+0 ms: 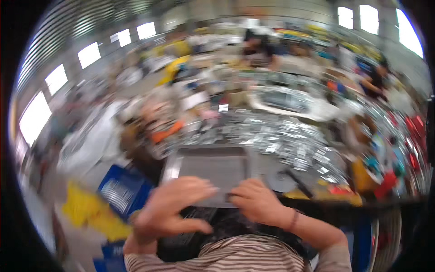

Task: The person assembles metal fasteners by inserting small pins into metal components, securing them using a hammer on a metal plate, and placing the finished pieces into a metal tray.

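Observation:
A grey rectangular metal tray (pixel 217 170) with a raised rim lies in front of me at the near edge of the table. My left hand (pixel 170 206) hovers over its near left part, thumb and fingers apart, with nothing seen in it. At the near right corner of the tray is my right hand (pixel 258 201), its fingers curled together. Blur hides what, if anything, those fingers hold, and whether they grip the rim.
Beyond the tray spreads a heap of shiny silver metal pieces (pixel 272 133). A dark-handled tool (pixel 299 182) lies right of it. Blue packages (pixel 122 188) and a yellow bag (pixel 90 208) are low at the left. Two people (pixel 260 47) work farther back, among piled goods.

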Available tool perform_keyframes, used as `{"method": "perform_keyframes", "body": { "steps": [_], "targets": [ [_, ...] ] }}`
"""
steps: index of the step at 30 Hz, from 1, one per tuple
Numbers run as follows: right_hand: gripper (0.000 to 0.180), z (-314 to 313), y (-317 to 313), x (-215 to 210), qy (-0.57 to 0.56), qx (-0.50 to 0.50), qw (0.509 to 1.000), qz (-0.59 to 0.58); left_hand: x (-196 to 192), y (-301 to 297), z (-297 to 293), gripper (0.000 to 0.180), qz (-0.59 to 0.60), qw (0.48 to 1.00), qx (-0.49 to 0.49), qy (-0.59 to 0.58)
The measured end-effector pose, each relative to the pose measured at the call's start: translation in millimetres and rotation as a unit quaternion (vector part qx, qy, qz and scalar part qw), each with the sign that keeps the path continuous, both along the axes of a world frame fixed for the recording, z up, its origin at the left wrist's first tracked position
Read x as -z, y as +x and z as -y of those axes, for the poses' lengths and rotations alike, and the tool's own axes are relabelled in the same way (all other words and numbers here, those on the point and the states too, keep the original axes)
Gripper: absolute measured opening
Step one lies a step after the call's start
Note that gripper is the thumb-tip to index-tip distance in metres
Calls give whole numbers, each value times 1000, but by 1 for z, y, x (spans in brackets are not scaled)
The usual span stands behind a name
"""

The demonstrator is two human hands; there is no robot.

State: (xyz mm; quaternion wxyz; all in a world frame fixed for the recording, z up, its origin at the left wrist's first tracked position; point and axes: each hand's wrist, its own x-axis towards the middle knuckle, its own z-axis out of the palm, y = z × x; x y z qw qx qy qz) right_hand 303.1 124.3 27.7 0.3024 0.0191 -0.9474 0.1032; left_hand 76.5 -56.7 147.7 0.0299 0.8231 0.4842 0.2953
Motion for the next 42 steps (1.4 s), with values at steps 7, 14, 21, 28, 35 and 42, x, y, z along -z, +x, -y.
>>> {"method": "perform_keyframes", "body": {
  "steps": [7, 14, 21, 28, 35, 42],
  "targets": [
    [32, 10, -2, 26, 4, -73, 996, 42, 153, 16, 40, 42, 9, 962, -256, -98],
    [34, 33, -59, 73, -41, -107, 991, 63, 221, 7, 94, 22, 10, 921, -374, -113],
    [29, 18, -23, 118, -174, -19, 978, 110, 352, -8, 141, 21, 147, 809, -499, -273],
    [23, 9, 31, 146, -235, 101, 958, 131, 466, -17, 100, 20, 22, 804, -547, -231],
    [23, 10, 45, 155, -268, 130, 945, 134, 495, -19, 42, 24, 15, 825, -503, -259],
    [18, 11, 57, 167, -308, 156, 931, 120, 503, -14, 31, 27, 84, 787, -526, -310]
  ]
}}
